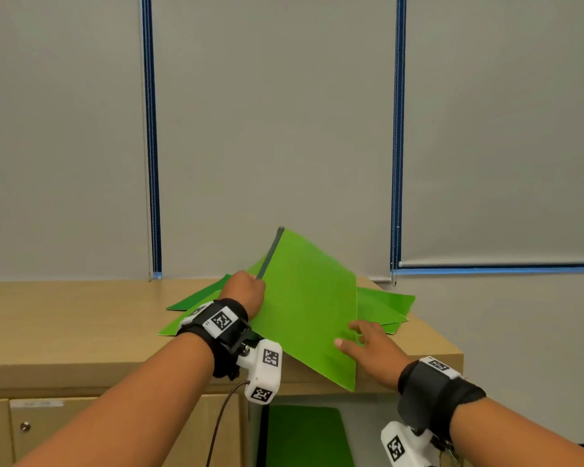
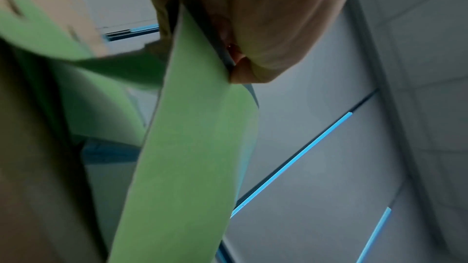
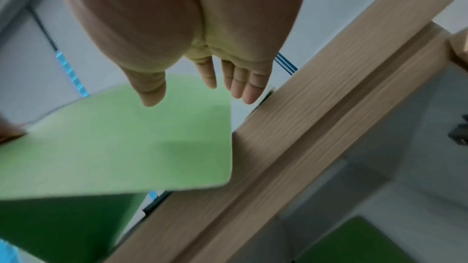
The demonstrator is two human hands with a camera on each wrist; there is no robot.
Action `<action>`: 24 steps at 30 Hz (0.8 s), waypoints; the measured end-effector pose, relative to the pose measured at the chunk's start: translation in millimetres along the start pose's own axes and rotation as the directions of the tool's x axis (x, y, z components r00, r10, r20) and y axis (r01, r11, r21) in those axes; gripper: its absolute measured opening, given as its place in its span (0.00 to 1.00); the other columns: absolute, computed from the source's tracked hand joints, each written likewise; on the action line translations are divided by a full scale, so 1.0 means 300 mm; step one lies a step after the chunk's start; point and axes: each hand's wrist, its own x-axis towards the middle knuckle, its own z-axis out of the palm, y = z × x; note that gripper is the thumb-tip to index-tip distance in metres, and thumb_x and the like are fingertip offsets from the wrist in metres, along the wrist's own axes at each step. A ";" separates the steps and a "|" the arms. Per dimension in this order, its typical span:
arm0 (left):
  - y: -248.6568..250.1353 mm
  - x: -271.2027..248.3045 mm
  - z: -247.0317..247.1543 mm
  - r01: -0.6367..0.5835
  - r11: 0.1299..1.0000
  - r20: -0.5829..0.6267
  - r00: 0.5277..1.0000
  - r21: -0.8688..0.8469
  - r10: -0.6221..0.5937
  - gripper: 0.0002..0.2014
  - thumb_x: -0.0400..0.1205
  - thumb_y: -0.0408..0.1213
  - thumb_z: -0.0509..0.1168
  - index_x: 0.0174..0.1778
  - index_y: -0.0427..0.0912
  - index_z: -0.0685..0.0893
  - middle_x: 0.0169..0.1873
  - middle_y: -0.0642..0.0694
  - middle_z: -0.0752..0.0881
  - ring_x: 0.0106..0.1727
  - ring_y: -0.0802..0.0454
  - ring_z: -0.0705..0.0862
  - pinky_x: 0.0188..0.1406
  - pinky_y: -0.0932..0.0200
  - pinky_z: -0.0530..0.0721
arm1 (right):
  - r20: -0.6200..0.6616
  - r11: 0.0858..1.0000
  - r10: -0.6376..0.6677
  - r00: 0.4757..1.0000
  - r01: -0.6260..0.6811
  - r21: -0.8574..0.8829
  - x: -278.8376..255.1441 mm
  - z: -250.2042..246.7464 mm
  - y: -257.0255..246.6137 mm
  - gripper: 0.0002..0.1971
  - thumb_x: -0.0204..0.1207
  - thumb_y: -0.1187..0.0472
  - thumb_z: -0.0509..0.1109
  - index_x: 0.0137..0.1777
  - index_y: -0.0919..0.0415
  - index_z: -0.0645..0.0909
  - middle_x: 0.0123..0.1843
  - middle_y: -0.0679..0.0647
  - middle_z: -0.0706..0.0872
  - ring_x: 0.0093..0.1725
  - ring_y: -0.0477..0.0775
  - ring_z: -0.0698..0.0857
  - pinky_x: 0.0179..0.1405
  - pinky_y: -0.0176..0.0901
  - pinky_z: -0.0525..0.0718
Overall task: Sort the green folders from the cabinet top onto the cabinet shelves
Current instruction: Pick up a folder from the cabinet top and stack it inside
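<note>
A green folder [image 1: 311,305] with a dark spine is lifted on a slant above the wooden cabinet top [image 1: 64,318]. My left hand [image 1: 246,293] grips it at the spine; the left wrist view shows the fingers closed round the green folder [image 2: 187,147]. My right hand [image 1: 364,342] is spread with straight fingers at the folder's lower right corner, over its face. From the right wrist, the green folder [image 3: 121,143] hangs out past the cabinet's front edge [image 3: 291,137]. Several more green folders [image 1: 385,305] lie fanned on the top behind it. Another green folder [image 1: 304,436] lies on the shelf below.
Closed wooden cabinet doors [image 1: 115,433] with a round lock [image 1: 25,426] stand left of the open shelf bay. Grey roller blinds [image 1: 270,129] with blue frames [image 1: 149,136] rise behind the cabinet. The cabinet top ends at the right [image 1: 452,352].
</note>
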 end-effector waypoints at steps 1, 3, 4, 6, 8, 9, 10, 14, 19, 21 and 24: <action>0.025 -0.011 -0.023 -0.042 0.999 -0.038 0.998 -0.030 0.041 0.15 0.82 0.29 0.58 0.28 0.32 0.77 0.28 0.31 0.78 0.38 0.34 0.76 0.35 0.48 0.68 | -0.019 0.998 0.035 0.999 -0.034 0.056 0.008 -0.012 -0.004 0.35 0.76 0.40 0.69 0.78 0.59 0.67 0.77 0.60 0.69 0.74 0.58 0.73 0.74 0.50 0.72; 0.064 -0.031 -0.063 -0.109 0.991 -0.100 0.990 -0.078 0.101 0.13 0.82 0.29 0.57 0.31 0.40 0.72 0.30 0.40 0.76 0.37 0.42 0.73 0.35 0.52 0.65 | -0.054 0.984 0.097 0.994 -0.087 0.155 0.022 -0.040 -0.014 0.41 0.75 0.37 0.68 0.81 0.60 0.62 0.81 0.61 0.66 0.78 0.59 0.71 0.75 0.52 0.71; 0.075 -0.037 -0.080 -0.145 0.984 -0.126 0.983 -0.100 0.132 0.10 0.82 0.29 0.57 0.35 0.40 0.74 0.34 0.40 0.78 0.38 0.43 0.73 0.36 0.54 0.66 | -0.063 0.973 0.126 0.990 -0.111 0.205 0.025 -0.055 -0.025 0.43 0.74 0.35 0.67 0.82 0.60 0.60 0.83 0.60 0.64 0.79 0.59 0.69 0.76 0.53 0.69; 0.087 -0.045 -0.109 -0.208 0.967 -0.158 0.970 -0.151 0.184 0.06 0.82 0.29 0.56 0.45 0.37 0.78 0.40 0.41 0.80 0.40 0.45 0.75 0.38 0.55 0.69 | -0.058 0.949 0.154 0.986 -0.132 0.287 0.040 -0.079 -0.038 0.48 0.71 0.30 0.65 0.83 0.60 0.57 0.84 0.59 0.63 0.80 0.59 0.67 0.78 0.55 0.68; 0.083 -0.049 -0.133 -0.246 0.946 -0.165 0.963 -0.212 0.213 0.08 0.82 0.29 0.54 0.52 0.36 0.78 0.40 0.42 0.80 0.38 0.47 0.75 0.36 0.55 0.70 | -0.066 0.926 0.159 0.985 -0.125 0.356 0.063 -0.085 -0.033 0.57 0.62 0.21 0.64 0.84 0.58 0.57 0.84 0.55 0.65 0.80 0.57 0.69 0.78 0.59 0.68; 0.078 -0.051 -0.143 -0.255 0.935 -0.168 0.961 -0.246 0.218 0.08 0.82 0.28 0.54 0.52 0.37 0.77 0.38 0.42 0.80 0.35 0.47 0.74 0.35 0.54 0.70 | -0.067 0.903 0.159 0.985 -0.118 0.413 0.080 -0.083 -0.023 0.61 0.56 0.17 0.64 0.83 0.55 0.58 0.83 0.53 0.66 0.79 0.56 0.70 0.78 0.60 0.69; 0.071 -0.051 -0.151 -0.268 0.922 -0.179 0.958 -0.278 0.224 0.09 0.82 0.28 0.53 0.52 0.38 0.77 0.36 0.43 0.79 0.34 0.47 0.74 0.34 0.53 0.71 | -0.063 0.874 0.153 0.986 -0.105 0.475 0.091 -0.082 -0.020 0.63 0.52 0.16 0.66 0.83 0.54 0.57 0.83 0.51 0.67 0.79 0.54 0.70 0.78 0.62 0.69; 0.020 -0.062 -0.171 -0.291 0.858 -0.232 0.950 -0.423 0.208 0.11 0.83 0.26 0.52 0.53 0.43 0.76 0.37 0.41 0.80 0.34 0.48 0.75 0.34 0.50 0.75 | -0.100 0.752 0.144 0.985 -0.043 0.658 0.075 -0.105 -0.096 0.67 0.48 0.20 0.74 0.83 0.57 0.55 0.82 0.56 0.67 0.79 0.58 0.68 0.79 0.63 0.67; -0.058 -0.088 -0.165 -0.157 0.702 -0.132 0.987 -0.695 0.090 0.17 0.84 0.23 0.51 0.62 0.44 0.76 0.52 0.45 0.88 0.44 0.50 0.86 0.42 0.50 0.86 | -0.088 0.543 0.106 0.991 0.016 0.840 0.075 -0.139 -0.132 0.48 0.62 0.39 0.81 0.78 0.61 0.67 0.74 0.56 0.79 0.71 0.54 0.79 0.70 0.61 0.77; -0.086 -0.100 -0.141 -0.121 0.678 -0.054 0.991 -0.726 0.119 0.20 0.83 0.20 0.52 0.66 0.44 0.73 0.56 0.48 0.86 0.48 0.53 0.87 0.44 0.55 0.87 | -0.121 0.509 0.063 0.991 0.072 0.858 0.068 -0.154 -0.146 0.32 0.68 0.53 0.79 0.71 0.58 0.74 0.65 0.54 0.87 0.63 0.52 0.84 0.62 0.56 0.82; -0.118 -0.117 -0.083 -0.121 0.721 0.000 0.986 -0.682 0.166 0.22 0.83 0.17 0.54 0.68 0.43 0.71 0.58 0.48 0.85 0.52 0.58 0.86 0.47 0.62 0.85 | -0.135 0.486 0.029 0.990 0.104 0.868 0.066 -0.157 -0.144 0.30 0.68 0.60 0.79 0.70 0.58 0.76 0.64 0.57 0.88 0.66 0.61 0.84 0.70 0.68 0.77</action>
